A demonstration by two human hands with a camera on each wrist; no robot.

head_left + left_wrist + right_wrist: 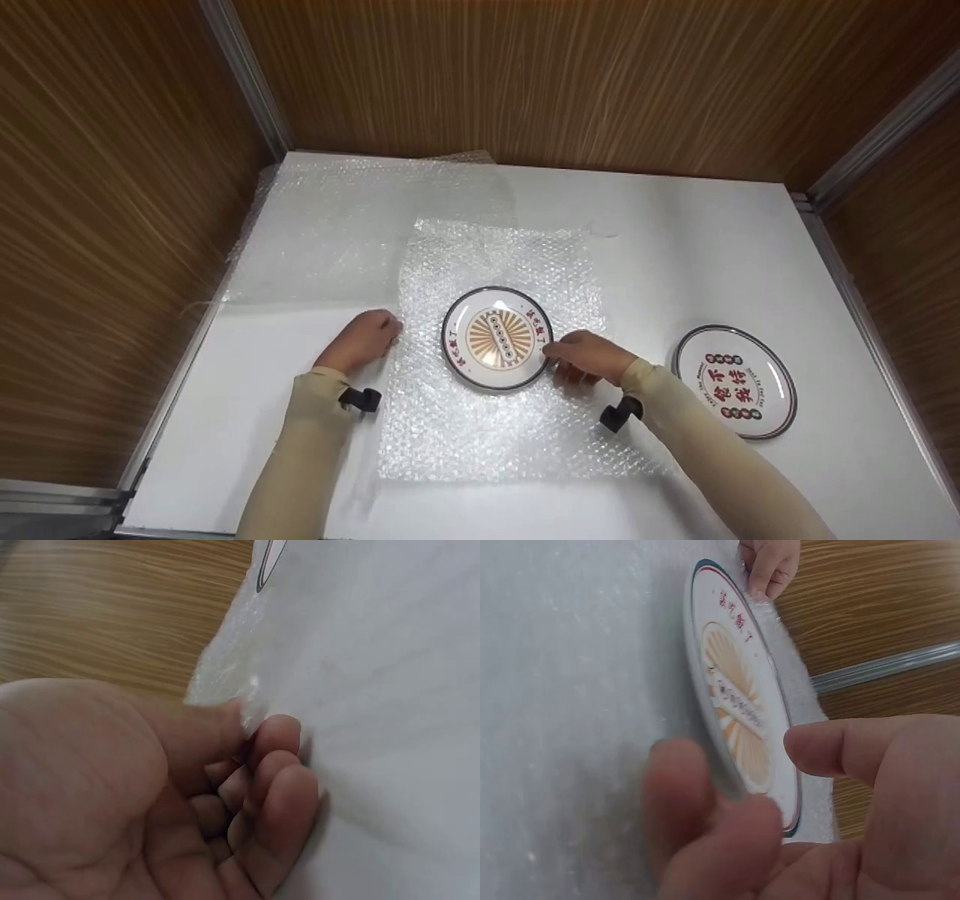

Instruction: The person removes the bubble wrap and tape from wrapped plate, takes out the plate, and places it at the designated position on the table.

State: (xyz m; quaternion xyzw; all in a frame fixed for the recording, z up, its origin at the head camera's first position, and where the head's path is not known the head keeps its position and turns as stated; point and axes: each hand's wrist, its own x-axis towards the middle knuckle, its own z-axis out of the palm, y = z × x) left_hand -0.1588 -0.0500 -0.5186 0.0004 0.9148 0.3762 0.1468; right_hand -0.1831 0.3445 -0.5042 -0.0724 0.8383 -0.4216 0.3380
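A round white plate [497, 339] with a dark rim, an orange sunburst and red characters lies on a sheet of bubble wrap [450, 442]. My right hand [589, 357] holds the plate's right rim. In the right wrist view the thumb is over the face of the plate [739, 690], and the curled fingers [720, 847] sit by its underside. At the sheet's left edge is my left hand [364, 340]. Its thumb and bent fingers pinch the border of the bubble wrap [232, 667] in the left wrist view.
A second white plate [739, 382] with red characters lies on the white table [675, 247] to the right. Another bubble wrap sheet [330, 240] spreads across the back left. Wood-grain panels [525, 82] wall in the back and sides, with metal framing [247, 75] at the corners.
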